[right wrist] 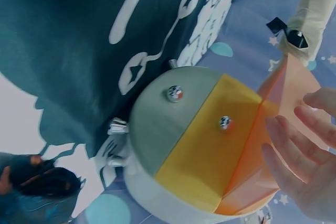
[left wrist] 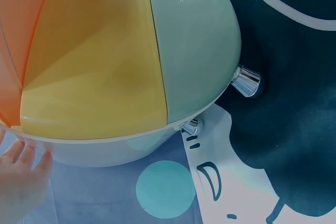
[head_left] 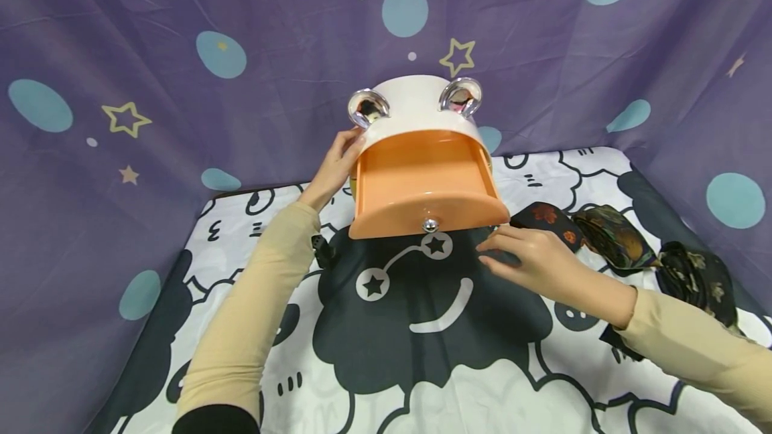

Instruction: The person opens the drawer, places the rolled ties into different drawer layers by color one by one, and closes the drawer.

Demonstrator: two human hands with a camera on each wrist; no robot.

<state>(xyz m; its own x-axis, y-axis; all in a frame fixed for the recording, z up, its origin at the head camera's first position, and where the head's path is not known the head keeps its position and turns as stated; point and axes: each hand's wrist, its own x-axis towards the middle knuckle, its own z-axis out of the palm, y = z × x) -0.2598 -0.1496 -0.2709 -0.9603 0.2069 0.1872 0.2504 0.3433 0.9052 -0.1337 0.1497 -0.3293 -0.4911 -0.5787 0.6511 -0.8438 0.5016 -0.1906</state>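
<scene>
A small white drawer cabinet (head_left: 413, 106) with two shiny chrome ring ears (head_left: 461, 97) stands at the back of the table. Its top orange drawer (head_left: 398, 216) is pulled out, with nothing lying inside, and a silver knob (head_left: 430, 225) sits on its front. Below it, a yellow drawer (left wrist: 94, 66) and a green drawer (left wrist: 197, 51) are closed, as the left wrist view shows. My left hand (head_left: 336, 166) rests against the cabinet's upper left side. Close to the orange drawer's right front corner is my right hand (head_left: 533, 258), fingers loosely bent and holding nothing.
Several folded dark patterned cloths, among them a floral one (head_left: 612, 236), lie along the right side. A patterned cloth (head_left: 434, 353) with cartoon shapes covers the table. Behind it hangs a purple curtain (head_left: 289, 52). A small black device (head_left: 324, 251) shows at the left sleeve.
</scene>
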